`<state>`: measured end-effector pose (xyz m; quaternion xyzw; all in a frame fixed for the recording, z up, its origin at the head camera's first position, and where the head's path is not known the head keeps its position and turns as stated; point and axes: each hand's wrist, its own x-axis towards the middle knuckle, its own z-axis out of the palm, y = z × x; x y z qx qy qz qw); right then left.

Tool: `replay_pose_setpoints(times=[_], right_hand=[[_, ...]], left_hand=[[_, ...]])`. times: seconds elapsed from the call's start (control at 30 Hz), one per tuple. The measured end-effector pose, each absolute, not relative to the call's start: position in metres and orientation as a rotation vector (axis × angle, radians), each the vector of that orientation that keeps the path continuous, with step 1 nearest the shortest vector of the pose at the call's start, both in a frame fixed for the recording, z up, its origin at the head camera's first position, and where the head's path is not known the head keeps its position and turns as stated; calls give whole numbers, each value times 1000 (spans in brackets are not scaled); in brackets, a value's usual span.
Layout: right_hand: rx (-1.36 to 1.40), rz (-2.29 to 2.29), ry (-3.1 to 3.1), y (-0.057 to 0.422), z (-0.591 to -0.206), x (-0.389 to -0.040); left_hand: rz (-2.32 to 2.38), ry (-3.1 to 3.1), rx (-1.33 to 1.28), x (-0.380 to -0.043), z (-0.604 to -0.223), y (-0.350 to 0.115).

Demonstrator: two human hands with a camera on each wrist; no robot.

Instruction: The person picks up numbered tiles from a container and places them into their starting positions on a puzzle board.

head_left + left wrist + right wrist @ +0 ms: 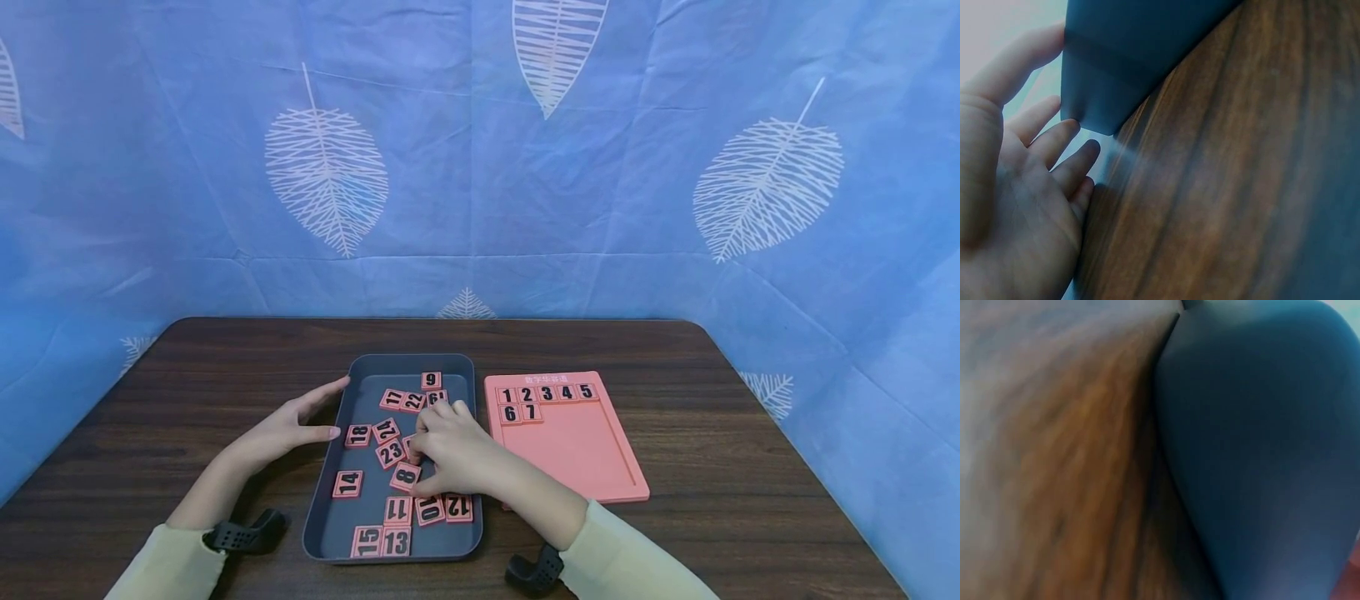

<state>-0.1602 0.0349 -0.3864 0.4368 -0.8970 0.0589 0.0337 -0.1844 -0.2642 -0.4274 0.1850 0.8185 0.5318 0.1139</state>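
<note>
On the dark wood counter (705, 467), a grey tray (442, 546) holds loose pink number tiles (347, 484), some turned sideways or upside down. The left hand (279, 429) reaches to the tray's left side, its thumb and forefinger spread apart and touching the edge. Over the tray's right half, the right hand (457, 454) bends its fingers down among the tiles, near the 8 (406, 477); whether they pinch a tile, I cannot tell. The 15 (367, 542) and 13 (396, 542) lie side by side at the near end, and the 9 (431, 381) lies at the far end. Just right of the tray lies a pink board (577, 454), with tiles 1 to 5 in its top row and 6 and 7 below them at the left. A blue cloth (465, 183) with white leaves hangs behind.
</note>
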Motion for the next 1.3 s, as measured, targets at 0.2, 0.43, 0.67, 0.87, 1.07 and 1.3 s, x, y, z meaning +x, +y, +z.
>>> replay_pose_setpoints(times=[0.2,0.43,0.67,0.87,1.07,1.3], right_hand=[[1316,194,-2760,31,-387,-159],[1241,246,-2739,39,-386,-159],[1121,377,-2709,61,-374,-155],[923,433,-2709,87,-365,-156],[676,431,-2722,115,-365,-162],[490,479,-2707,148,-370,-170]], left_hand=[[1555,2406,538,-185,-427,-264],[1562,2395,552,-184,-426,-264],[1559,2391,527,-183,-425,-263],[1565,2384,545,-183,-425,-263],[1560,2388,552,-182,-426,-264],[1571,2374,547,-181,-426,-263]])
